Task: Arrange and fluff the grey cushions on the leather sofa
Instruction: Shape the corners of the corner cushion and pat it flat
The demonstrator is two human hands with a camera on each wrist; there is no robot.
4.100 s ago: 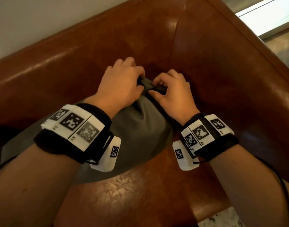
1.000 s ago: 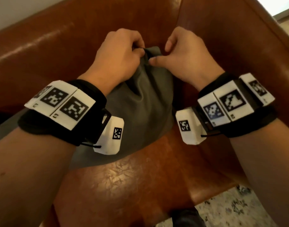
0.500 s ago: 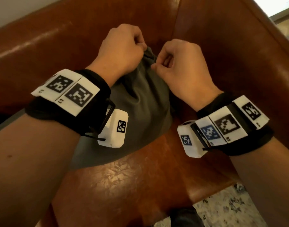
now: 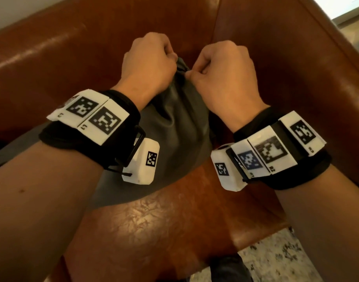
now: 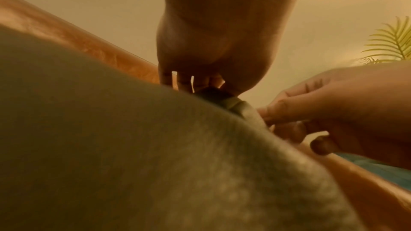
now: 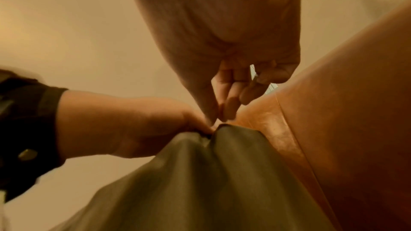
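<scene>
Grey cushion [image 5: 133,147] filling the lower frame, blurred. Left hand [image 5: 218,41] above, fingers [image 5: 184,82] curled onto its bunched top corner. Right hand [image 5: 333,111] beside, fingertips touching the same corner. Sofa [image 5: 111,53] edge behind; palm frond [image 5: 393,45] far right.

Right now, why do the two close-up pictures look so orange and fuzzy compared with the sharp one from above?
Head view: sharp, with window glare shining on the sofa. Left wrist view: warm orange cast, the grey cushion so near the lens that it blurs. Right wrist view: same cast, soft focus on the right hand.
</scene>
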